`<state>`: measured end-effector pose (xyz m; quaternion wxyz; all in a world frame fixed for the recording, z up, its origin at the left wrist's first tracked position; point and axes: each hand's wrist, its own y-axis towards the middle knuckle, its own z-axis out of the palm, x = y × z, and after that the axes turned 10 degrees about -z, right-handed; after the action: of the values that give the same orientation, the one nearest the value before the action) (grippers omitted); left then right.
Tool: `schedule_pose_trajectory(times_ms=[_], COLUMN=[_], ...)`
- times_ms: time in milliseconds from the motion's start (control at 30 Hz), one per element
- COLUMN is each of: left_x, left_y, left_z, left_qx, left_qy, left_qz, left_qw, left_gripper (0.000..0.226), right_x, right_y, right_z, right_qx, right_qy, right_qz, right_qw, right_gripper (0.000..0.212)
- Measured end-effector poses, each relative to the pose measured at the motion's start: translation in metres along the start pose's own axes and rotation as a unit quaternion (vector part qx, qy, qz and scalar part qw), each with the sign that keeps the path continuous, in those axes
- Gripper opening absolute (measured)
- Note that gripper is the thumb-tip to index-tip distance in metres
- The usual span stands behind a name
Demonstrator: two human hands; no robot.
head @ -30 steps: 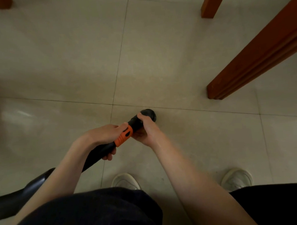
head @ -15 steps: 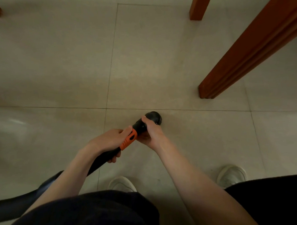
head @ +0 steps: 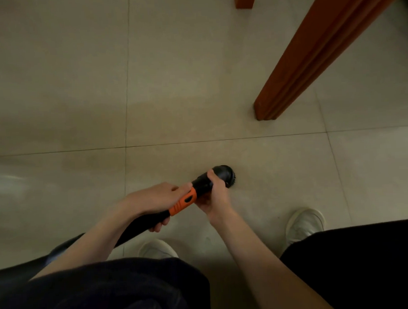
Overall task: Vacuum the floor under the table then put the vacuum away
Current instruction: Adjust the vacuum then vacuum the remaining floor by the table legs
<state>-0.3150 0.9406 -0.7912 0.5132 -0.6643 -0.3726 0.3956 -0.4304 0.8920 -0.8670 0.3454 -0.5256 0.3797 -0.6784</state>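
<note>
Over floor tile, vac wand axis diag., brush end up-right.

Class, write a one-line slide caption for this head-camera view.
Both hands grip a black vacuum wand: left hand at its orange collar, right hand behind the round brush head, near a wooden table leg.

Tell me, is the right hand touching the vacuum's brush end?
Touching. The head view shows the right hand with its fingers curled round the black nozzle just behind the brush.
</note>
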Motion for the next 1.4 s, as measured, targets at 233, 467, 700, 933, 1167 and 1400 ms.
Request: schedule_pose_trajectory(times_ms=[233,467,700,933,1167,1400], left_x=[-0.019,-0.022,-0.034,-0.052,-0.057,-0.061], left_y=[0.005,0.008,0.020,0.022,0.021,0.018], left_z=[0.008,0.022,0.051,0.068,0.066,0.062], left_qx=[0.032,0.004,-0.012,-0.038,-0.111,-0.131], left_qy=[0.057,0.186,0.254,0.333,0.333,0.350], left_qz=[-0.013,0.012,0.091,0.134,0.155,0.149], left_qw=[0.998,0.982,0.963,0.932,0.923,0.915], left_gripper=[0.053,0.048,0.040,0.036,0.039,0.043], right_x=[-0.001,0.002,0.002,0.005,0.021,0.025], right_y=[-0.014,-0.029,-0.026,-0.019,-0.015,-0.015], right_z=[-0.021,-0.033,-0.056,-0.074,-0.064,-0.061], right_qx=[-0.073,-0.105,-0.235,-0.272,-0.236,-0.227], right_qy=[0.055,0.072,0.041,0.080,0.102,0.101], right_qz=[-0.005,0.015,-0.003,-0.029,-0.055,-0.040], right_qw=[0.996,0.992,0.971,0.958,0.965,0.968], right_gripper=[0.044,0.025,0.051,0.051,0.041,0.032])
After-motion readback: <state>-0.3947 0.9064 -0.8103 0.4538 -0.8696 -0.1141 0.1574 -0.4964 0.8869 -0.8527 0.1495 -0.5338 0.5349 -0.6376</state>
